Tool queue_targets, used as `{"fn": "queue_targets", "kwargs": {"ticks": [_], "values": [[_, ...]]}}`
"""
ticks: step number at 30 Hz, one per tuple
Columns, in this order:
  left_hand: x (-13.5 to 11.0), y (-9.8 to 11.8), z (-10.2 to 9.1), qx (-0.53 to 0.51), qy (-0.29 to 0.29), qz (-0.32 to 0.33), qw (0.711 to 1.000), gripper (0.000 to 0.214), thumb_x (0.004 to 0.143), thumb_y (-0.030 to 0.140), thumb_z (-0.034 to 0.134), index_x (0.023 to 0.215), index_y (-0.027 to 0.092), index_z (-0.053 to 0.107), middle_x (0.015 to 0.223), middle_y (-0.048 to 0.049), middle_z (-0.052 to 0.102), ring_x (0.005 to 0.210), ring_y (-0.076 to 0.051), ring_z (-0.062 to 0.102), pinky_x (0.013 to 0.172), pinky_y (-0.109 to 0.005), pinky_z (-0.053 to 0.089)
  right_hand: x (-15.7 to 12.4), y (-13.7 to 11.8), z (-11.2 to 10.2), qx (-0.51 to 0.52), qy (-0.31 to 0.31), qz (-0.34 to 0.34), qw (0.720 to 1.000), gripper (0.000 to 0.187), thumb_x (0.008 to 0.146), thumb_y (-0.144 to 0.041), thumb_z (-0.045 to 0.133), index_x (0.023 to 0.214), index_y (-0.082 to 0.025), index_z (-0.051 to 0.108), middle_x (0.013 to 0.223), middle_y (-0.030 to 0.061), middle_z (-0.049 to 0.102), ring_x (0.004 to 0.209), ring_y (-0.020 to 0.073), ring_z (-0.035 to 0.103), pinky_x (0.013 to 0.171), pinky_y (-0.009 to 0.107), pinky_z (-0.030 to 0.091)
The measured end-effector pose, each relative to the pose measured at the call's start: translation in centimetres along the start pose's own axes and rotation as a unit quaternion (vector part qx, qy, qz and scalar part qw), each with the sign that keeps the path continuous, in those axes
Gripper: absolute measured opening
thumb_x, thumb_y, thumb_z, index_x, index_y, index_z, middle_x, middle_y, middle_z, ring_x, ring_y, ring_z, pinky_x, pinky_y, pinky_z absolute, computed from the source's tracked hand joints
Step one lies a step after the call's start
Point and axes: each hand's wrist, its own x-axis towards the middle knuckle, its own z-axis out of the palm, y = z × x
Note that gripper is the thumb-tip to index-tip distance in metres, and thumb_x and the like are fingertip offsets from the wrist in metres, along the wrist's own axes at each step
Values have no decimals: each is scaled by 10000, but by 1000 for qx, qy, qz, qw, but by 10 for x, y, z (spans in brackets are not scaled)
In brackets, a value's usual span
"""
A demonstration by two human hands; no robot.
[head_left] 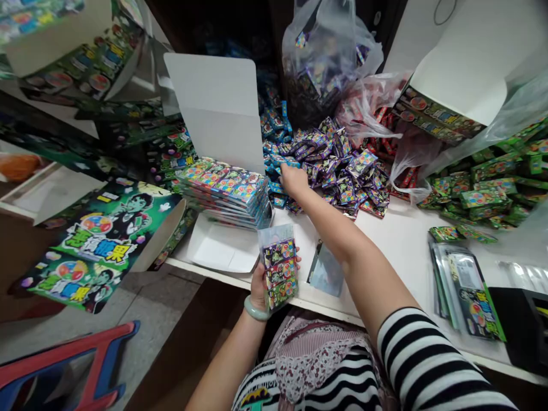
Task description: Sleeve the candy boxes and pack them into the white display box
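Observation:
My left hand (258, 285) is closed around a clear plastic pouch (276, 234) near the table's front edge. Inside the pouch, small candy packets (279, 269) in purple, red and green lie one above another, with bare plastic at the top. My right hand (294, 179) reaches forward into a heap of blue candy packets (274, 149). Its fingers are curled down onto a blue packet, and the fingertips are partly hidden. Beside that hand spreads a heap of purple candy packets (342, 165). Left of it, filled pouches (226, 185) are stacked in an open white-lined display box (225, 245).
Red packets (387, 123) and a plastic bag of purple packets (321, 68) lie behind. Green packets (483, 182) are heaped at right, above flat printed pouches (468, 291). A flat pouch (326, 271) lies under my right arm. Printed boxes (107, 234) stand left, over a red-blue stool (94, 365).

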Motion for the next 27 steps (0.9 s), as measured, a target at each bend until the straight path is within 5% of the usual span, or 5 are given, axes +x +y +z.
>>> {"fn": "queue_targets", "kwargs": {"ticks": [5, 10, 13, 21, 27], "values": [[-3, 2, -4, -24, 2, 2, 1000, 843, 712, 660, 745, 1362, 151, 576, 1322, -165, 654, 1087, -302, 697, 919, -390, 590, -31, 40, -32, 198, 10, 84, 976, 201, 957, -260, 558, 1128, -165, 604, 948, 60, 709, 877, 188, 677, 788, 328, 550], [1, 6, -1, -6, 0, -4, 1000, 900, 657, 666, 784, 1369, 159, 571, 1255, -171, 688, 956, -291, 731, 811, -382, 623, -128, 89, -70, 577, -62, 177, 795, 284, 714, -196, 771, 959, -200, 628, 760, -29, 678, 644, 105, 625, 632, 242, 515], [4, 8, 7, 34, 9, 19, 999, 923, 617, 692, 795, 1364, 195, 578, 1221, -153, 706, 944, -309, 730, 793, -418, 628, -187, 117, -82, 623, -59, 202, 754, 410, 624, -216, 828, 980, -210, 624, 798, -29, 695, 678, 100, 645, 685, 250, 542], [7, 25, 25, 256, 24, 94, 962, 826, 623, 646, 802, 1293, 200, 621, 1280, -95, 666, 1036, -254, 672, 811, -305, 598, -289, 182, -80, 244, 11, 313, 918, 142, 805, -251, 690, 850, -188, 571, 870, 51, 692, 805, 192, 692, 851, 413, 566], [34, 20, 41, 666, -95, 214, 708, 1042, 659, 557, 842, 1519, 246, 342, 1448, -138, 480, 1326, -364, 485, 1151, -575, 381, -273, 207, -88, 61, -43, 80, 994, 750, 654, -309, 847, 1328, -177, 545, 1495, 185, 455, 1390, 340, 423, 1137, 537, 366]]}}
